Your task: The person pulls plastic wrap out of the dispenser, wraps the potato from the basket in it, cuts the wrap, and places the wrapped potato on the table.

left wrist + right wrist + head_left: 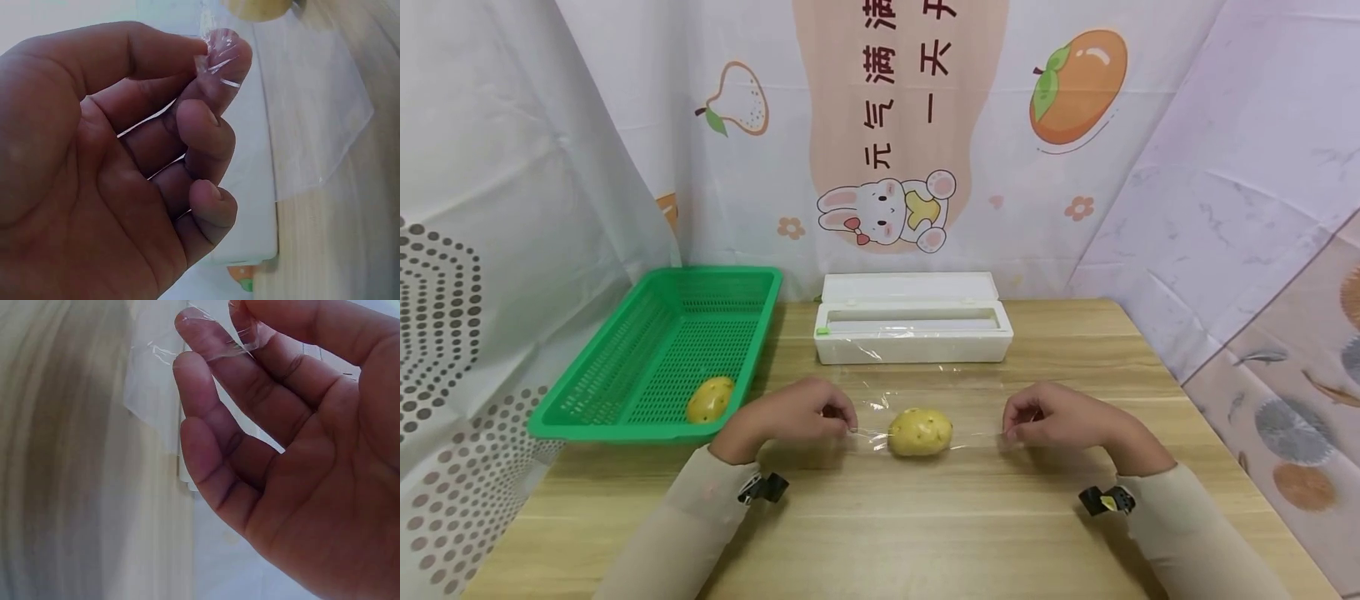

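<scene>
beside potato, left hand, right hand, half-curled, pinching film

Chinese lettering on the curtain

Dark red Chinese lettering stands on a peach-coloured patch of the white curtain behind the table. It is turned on its side and runs from bottom to top in two lines. The left line reads 元气满满. The right line begins 一天; its next character is cut off by the upper edge of the head view.
</scene>
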Demonstrator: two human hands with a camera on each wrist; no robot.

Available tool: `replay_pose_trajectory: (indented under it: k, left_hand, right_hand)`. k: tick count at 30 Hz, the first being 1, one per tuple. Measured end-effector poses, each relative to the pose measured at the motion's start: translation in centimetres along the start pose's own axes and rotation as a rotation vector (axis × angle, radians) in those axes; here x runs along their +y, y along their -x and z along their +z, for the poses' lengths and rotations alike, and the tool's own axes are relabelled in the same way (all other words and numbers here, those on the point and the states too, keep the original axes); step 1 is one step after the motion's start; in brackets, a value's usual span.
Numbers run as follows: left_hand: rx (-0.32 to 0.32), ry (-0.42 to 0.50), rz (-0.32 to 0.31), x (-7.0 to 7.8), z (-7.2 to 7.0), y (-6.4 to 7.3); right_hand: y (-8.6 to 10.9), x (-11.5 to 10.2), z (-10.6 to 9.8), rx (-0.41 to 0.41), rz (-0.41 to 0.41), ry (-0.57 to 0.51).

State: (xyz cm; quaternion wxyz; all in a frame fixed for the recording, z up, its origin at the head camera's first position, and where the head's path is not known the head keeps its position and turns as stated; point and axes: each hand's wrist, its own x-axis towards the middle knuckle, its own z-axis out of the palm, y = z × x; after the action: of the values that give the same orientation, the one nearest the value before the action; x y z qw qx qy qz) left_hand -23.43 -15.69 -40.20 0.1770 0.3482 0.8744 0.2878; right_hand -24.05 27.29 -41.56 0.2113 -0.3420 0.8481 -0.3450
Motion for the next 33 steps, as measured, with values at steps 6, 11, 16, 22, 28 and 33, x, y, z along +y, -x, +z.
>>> replay_pose_trajectory:
  k: [6, 11, 16, 22, 28, 33]
  left_hand:
    - [0.021, 0.028, -0.031, -0.34, 0.05, -0.22]
    - [0.047, 0.044, -0.04, -0.7, 0.19, -0.45]
    - [0.067, 0.06, -0.031, -0.96, 0.29, -0.45]
    - [0.066, 0.035, -0.031, -0.9, 0.35, -0.23]
    - [0.046, 0.014, -0.016, -0.56, 0.23, -0.12]
    - [0.021, 0.002, 0.006, -0.41, 0.22, -0.04]
  right_hand:
    - [-0.26, 0.45, 0.38, -0.015, 0.008, -0.037]
    - [-0.52, 0.58, 0.59, -0.012, 0.023, -0.1]
    - [-0.78, 0.62, 0.76, 0.007, 0.031, -0.117]
    - [-0.69, 0.48, 0.72, 0.017, 0.054, -0.126]
    - [-0.53, 0.37, 0.62, 0.022, 0.036, -0.107]
    - [-0.46, 0.5, 0.64, 0.014, 0.005, -0.091]
